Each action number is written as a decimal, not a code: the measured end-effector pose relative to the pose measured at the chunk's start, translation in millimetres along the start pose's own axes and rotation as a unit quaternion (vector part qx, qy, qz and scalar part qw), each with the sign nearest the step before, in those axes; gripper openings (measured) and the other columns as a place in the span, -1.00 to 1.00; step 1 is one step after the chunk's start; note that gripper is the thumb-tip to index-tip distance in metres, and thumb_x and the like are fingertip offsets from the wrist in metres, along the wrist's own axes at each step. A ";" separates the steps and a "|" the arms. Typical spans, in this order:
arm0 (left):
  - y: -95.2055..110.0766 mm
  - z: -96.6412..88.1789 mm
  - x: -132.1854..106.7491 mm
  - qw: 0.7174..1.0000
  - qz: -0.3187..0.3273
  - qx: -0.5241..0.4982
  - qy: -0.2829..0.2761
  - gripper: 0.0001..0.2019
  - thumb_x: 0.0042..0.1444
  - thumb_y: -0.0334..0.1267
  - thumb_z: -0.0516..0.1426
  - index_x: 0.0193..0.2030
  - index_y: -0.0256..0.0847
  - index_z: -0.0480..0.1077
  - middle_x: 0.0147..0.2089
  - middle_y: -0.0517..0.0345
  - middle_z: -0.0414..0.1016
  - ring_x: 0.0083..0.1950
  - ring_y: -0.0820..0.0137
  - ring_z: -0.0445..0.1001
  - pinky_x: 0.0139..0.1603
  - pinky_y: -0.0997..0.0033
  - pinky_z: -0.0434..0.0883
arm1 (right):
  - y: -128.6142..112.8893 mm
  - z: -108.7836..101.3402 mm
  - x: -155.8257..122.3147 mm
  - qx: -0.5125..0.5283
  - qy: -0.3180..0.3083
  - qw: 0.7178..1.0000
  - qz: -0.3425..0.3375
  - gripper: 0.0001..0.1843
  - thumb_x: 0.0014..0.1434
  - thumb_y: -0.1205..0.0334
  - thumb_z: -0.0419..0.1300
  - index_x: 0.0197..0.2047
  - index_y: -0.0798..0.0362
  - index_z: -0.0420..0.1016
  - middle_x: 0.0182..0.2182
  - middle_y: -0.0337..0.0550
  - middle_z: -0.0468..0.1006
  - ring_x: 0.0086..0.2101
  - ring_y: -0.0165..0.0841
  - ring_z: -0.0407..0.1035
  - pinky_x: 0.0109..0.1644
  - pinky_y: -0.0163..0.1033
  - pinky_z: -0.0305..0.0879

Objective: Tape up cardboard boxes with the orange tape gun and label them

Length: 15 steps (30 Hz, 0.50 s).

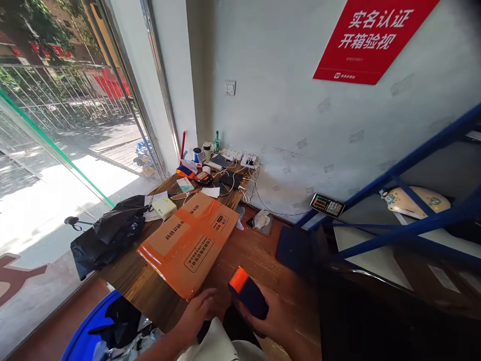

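A cardboard carton (173, 238) with printed lettering and shiny orange-brown tape lies on the wooden table (139, 286). My left hand (199, 311) is at its near corner, fingers stretched out and holding nothing; whether they touch the cardboard I cannot tell. To the right, above the floor, my right hand (268, 313) is closed around a dark blue block-shaped device (250, 298) with a bright orange end. Its exact kind does not show, and the palm hides part of it.
A black umbrella (112, 225) and a pale yellow box (164, 206) lie left of the carton. Behind it are cables, a mug (208, 150) and a green bottle (217, 142). Below stands a blue bin (80, 326). At right are a scale display (326, 204) and blue stair rails (376, 245).
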<state>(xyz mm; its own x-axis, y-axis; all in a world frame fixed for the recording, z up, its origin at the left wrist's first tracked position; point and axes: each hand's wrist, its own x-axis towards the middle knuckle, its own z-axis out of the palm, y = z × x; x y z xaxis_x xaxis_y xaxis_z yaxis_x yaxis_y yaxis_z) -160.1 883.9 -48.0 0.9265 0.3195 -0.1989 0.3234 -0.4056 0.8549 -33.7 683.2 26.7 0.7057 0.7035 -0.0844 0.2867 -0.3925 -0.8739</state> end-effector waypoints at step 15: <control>102.5 -29.1 88.4 0.899 -0.182 -0.398 -0.009 -0.63 -0.36 0.01 0.33 -0.50 -0.27 0.52 -0.56 0.18 0.42 -0.51 0.47 0.29 -0.41 0.42 0.22 | 22.6 -16.5 102.0 -0.217 -0.087 0.971 0.054 -0.68 0.02 -0.05 0.18 -0.15 -0.28 0.58 -0.36 -0.15 0.61 -0.17 0.02 0.47 -0.09 0.09 0.45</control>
<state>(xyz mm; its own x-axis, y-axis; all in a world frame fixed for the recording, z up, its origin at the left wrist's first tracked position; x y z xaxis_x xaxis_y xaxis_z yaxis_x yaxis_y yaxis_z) -50.6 895.6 36.0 0.7922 0.2902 -0.5368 0.3723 0.4671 0.8020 55.4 736.2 6.3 0.6368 0.7195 -0.2770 0.4908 -0.6554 -0.5741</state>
